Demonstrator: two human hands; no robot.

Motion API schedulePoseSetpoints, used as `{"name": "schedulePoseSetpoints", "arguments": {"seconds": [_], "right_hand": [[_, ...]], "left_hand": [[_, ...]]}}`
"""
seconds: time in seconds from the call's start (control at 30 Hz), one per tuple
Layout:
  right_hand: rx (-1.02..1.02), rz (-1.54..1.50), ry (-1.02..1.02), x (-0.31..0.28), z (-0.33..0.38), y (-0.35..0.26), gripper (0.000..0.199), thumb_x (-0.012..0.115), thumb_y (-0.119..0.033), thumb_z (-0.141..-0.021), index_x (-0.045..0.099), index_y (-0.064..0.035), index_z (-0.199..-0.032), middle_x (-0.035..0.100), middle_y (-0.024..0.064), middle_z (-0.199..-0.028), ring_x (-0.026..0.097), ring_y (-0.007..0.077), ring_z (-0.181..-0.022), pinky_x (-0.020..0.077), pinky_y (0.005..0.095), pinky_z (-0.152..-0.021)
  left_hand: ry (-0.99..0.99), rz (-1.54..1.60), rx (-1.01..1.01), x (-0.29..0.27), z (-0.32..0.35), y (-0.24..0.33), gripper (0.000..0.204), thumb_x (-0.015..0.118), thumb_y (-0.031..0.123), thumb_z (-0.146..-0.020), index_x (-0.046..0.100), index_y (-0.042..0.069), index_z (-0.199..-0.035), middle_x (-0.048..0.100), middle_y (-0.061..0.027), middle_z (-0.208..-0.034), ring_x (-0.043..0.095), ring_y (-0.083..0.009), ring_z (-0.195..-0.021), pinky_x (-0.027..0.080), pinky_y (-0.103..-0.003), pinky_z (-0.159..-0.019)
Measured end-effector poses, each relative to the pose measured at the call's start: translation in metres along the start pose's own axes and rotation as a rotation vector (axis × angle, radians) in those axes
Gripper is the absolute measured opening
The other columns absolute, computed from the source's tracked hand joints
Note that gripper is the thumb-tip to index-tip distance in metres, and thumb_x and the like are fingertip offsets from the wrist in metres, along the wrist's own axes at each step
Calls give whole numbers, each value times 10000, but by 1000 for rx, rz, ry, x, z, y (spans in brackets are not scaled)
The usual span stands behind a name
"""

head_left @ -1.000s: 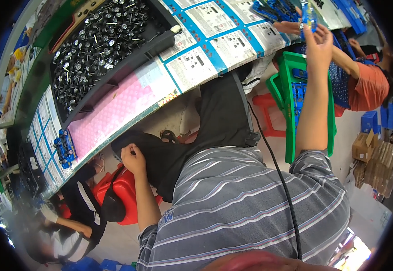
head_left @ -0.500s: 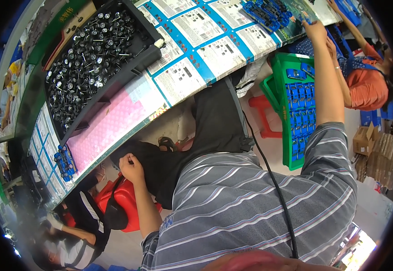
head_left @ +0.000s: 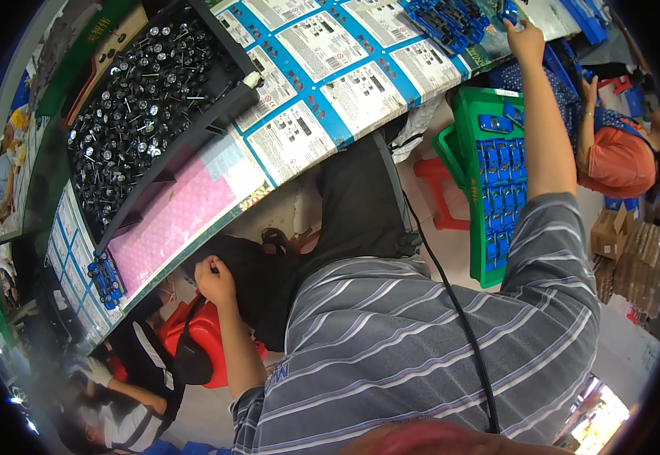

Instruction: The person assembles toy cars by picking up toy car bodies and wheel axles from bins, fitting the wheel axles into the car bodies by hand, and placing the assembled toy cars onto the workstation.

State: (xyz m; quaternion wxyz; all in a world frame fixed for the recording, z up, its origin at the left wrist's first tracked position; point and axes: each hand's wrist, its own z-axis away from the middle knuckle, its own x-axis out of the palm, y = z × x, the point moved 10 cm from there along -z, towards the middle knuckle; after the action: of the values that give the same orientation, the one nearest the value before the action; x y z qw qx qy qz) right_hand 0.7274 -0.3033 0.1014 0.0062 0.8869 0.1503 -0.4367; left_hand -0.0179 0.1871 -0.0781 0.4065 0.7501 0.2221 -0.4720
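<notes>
At the far right end of the table my right hand [head_left: 526,44] is stretched out, its fingertips closed on a small blue toy car part [head_left: 509,13]. Just left of it lies a cluster of blue toy car chassis [head_left: 445,24]. My left hand [head_left: 216,282] is by my lap below the table edge, fingers curled in; anything inside them is hidden. A black bin [head_left: 165,178] on the left of the table is heaped with black wheels on metal axles [head_left: 129,114]. One blue chassis with wheels [head_left: 106,279] sits near its front end.
Printed card sheets [head_left: 322,49] and a pink padded sheet [head_left: 178,208] cover the table. Right of me, a green tray [head_left: 482,250] holds rows of blue car parts. A red stool [head_left: 440,193] stands beside it. Co-workers [head_left: 620,163] sit at right and lower left.
My right hand has shifted up slightly and now has the blue part at its fingertips. The co-worker's arm beside it has drawn back. My left hand stays near my lap.
</notes>
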Motion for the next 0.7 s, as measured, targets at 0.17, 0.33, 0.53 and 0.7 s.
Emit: {"name": "schedulePoseSetpoints", "arguments": {"seconds": [0.17,0.33,0.53,0.7], "right_hand": [[-14,-373,-39,-29,66,-72,437,708,-388,-861,700,-8,-1076,685,196,-1045,699,308,-899,539,411,-827],[-203,-454,-88,-50,108,-151,447,764,-340,-829,687,-29,-1141,655,185,-1100,640,334,-1010,515,410,-889],[-286,-199,-139,-32,118,-159,602,804,-317,-768,618,-41,-1270,563,193,-1295,500,416,-1191,471,461,-969],[-70,-375,-258,-48,116,-164,523,834,-283,-727,689,11,-1135,704,215,-1084,684,361,-967,525,404,-893]], "left_hand": [[31,-21,14,-4,-1,6,112,634,128,-857,686,30,-872,592,-116,-784,591,-303,-754,470,-414,-709],[31,-21,40,-4,-2,3,106,629,122,-860,681,30,-856,595,-116,-779,592,-297,-734,472,-404,-691],[53,27,63,-6,1,4,100,631,113,-866,679,26,-855,596,-124,-784,590,-285,-711,470,-383,-678],[-58,329,-43,-4,0,22,96,638,99,-908,695,21,-917,585,-80,-783,582,-177,-700,458,-300,-647]]}}
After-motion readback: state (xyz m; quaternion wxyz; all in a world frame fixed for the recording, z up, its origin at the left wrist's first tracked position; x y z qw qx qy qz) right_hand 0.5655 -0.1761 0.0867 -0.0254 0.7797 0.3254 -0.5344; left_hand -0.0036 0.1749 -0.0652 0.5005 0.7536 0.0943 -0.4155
